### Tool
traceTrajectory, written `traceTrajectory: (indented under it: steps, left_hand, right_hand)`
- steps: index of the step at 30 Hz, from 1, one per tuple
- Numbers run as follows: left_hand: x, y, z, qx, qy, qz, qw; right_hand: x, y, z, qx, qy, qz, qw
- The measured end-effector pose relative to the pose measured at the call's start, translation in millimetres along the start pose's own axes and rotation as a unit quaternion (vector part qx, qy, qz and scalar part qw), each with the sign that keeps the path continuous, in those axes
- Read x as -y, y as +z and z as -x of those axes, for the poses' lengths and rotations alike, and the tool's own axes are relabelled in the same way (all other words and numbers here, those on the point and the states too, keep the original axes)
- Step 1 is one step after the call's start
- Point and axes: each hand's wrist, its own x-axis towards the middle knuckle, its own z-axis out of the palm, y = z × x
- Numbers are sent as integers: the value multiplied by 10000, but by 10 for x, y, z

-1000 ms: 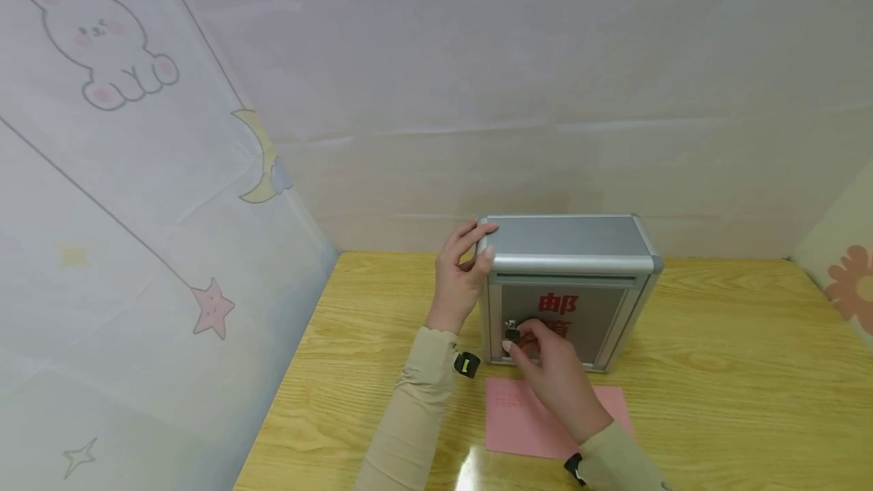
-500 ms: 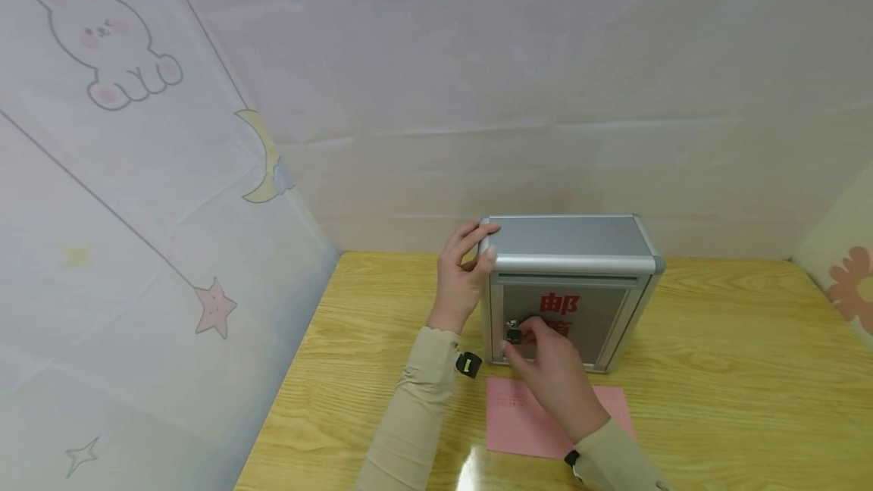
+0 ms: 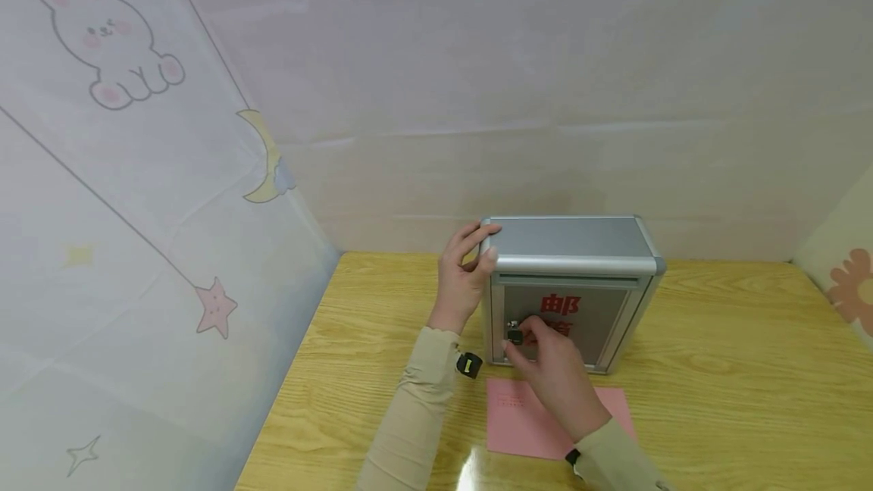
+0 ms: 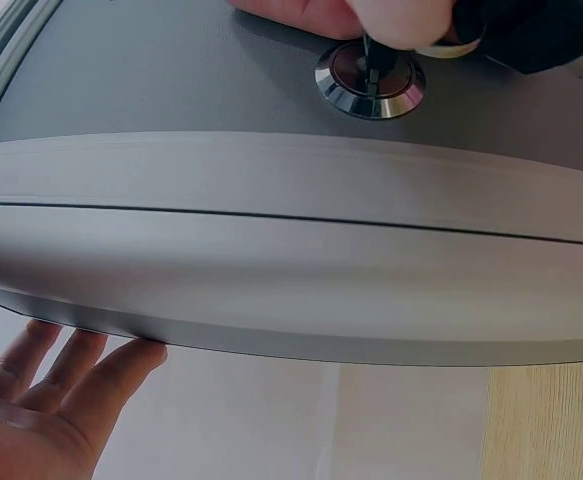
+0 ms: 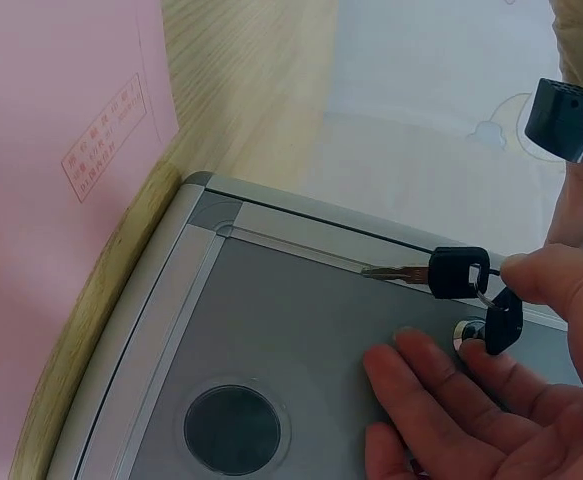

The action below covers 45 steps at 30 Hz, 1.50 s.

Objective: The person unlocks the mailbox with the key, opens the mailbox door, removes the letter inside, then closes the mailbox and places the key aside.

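A grey metal mailbox (image 3: 569, 237) with red characters stands upright on the table. My left hand (image 3: 460, 279) rests on its upper left corner, fingertips touching it with the fingers fairly straight in the left wrist view. A round lock (image 4: 371, 100) sits in the front door (image 5: 301, 330), and a key (image 5: 504, 322) is in it. My right hand (image 3: 555, 370) pinches that key's black head between thumb and forefinger. On the same ring a second key (image 5: 458, 272) hangs loose, its blade sticking out to the side.
A pink envelope (image 3: 518, 430) with red print lies on the wood-grain table (image 3: 736, 370) just in front of the mailbox, partly under my right forearm. Behind the table hangs a pale cloth backdrop (image 3: 511, 97).
My right thumb and the key at the lock have shifted very slightly. The left hand keeps its place on the mailbox corner, and the head view has moved a little.
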Motion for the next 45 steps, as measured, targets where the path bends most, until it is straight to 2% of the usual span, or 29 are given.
traceTrajectory:
  steps: [19, 29, 37, 40, 45]
  left_hand:
    - [16, 16, 8, 7, -8, 3, 10000]
    - [18, 12, 12, 20, -14, 93, 10000]
    - [17, -1, 11, -11, -2, 79, 10000]
    - [18, 2, 5, -31, 10, 83, 10000]
    - [10, 5, -2, -5, 1, 108, 9999]
  right_hand:
    - [-49, 8, 37, -229, -179, -16, 9996]
    - [-63, -101, 189, -233, -327, -150, 9991]
    - [-205, -267, 353, -22, -97, -181, 9998]
    - [-332, -315, 409, 36, 37, -205, 9998]
    - [-603, -400, 509, 288, 482, -316, 9979]
